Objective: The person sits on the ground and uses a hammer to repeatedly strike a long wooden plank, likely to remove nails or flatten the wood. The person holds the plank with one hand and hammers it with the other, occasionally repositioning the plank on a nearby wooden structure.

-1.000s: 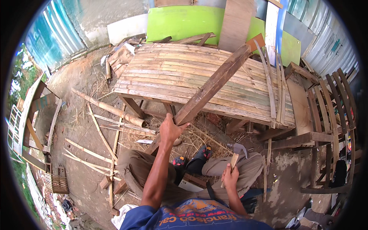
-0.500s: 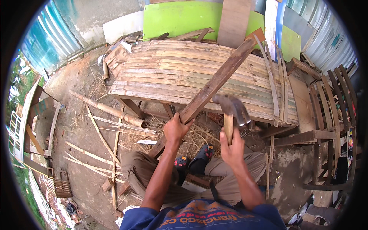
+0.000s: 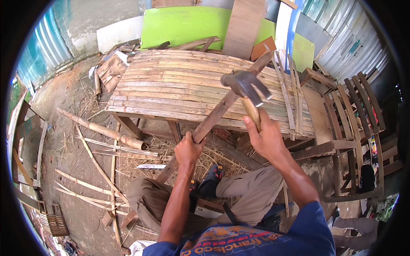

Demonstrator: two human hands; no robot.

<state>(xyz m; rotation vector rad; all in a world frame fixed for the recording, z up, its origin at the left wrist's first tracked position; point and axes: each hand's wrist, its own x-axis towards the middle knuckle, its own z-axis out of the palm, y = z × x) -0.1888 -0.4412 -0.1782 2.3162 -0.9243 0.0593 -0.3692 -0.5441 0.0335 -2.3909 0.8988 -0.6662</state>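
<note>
Our right hand (image 3: 267, 136) wraps its grip tight around the wooden handle of a hammer (image 3: 247, 91), steel head raised above the slatted bamboo table (image 3: 171, 89). Our left hand (image 3: 188, 150) closes its grip on a long beam (image 3: 218, 113) that slants from the ground between our knees up over the table, likely to steady it under the hammer. Split bamboo strips (image 3: 98, 164) lie scattered on the dirt to our left, well apart from both hands.
</note>
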